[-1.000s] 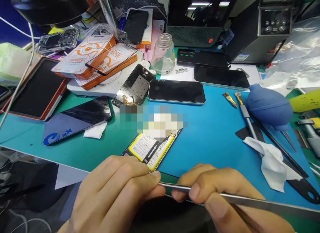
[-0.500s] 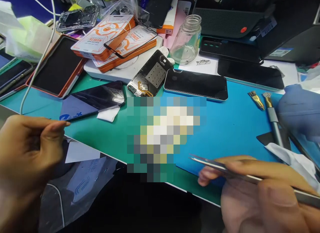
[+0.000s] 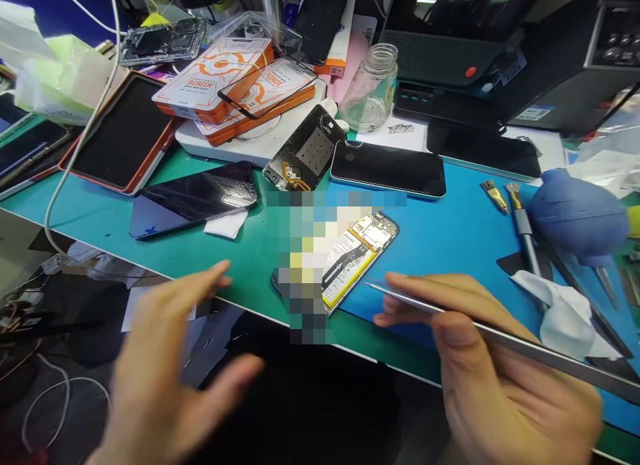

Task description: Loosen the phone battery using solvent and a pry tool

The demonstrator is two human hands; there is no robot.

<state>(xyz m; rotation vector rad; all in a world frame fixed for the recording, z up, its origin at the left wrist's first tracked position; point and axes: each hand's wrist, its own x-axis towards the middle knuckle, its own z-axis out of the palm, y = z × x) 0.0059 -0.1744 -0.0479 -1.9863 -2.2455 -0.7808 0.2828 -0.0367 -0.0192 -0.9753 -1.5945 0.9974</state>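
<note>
We hold tweezers (image 3: 500, 335) pinched in our right hand (image 3: 495, 378), left hand (image 3: 165, 365) spread and empty, beside the opened phone (image 3: 357, 252) at the desk's front edge; likely fragile inside, best gripped by its frame.

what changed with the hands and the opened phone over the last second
The left hand let go of the opened phone, swung out to the left, and is now back near the mat's front edge, open and blurred, holding nothing. The phone now lies free on the mat. The right hand kept hold of the tweezers, whose tips now hover just right of the phone.
</note>
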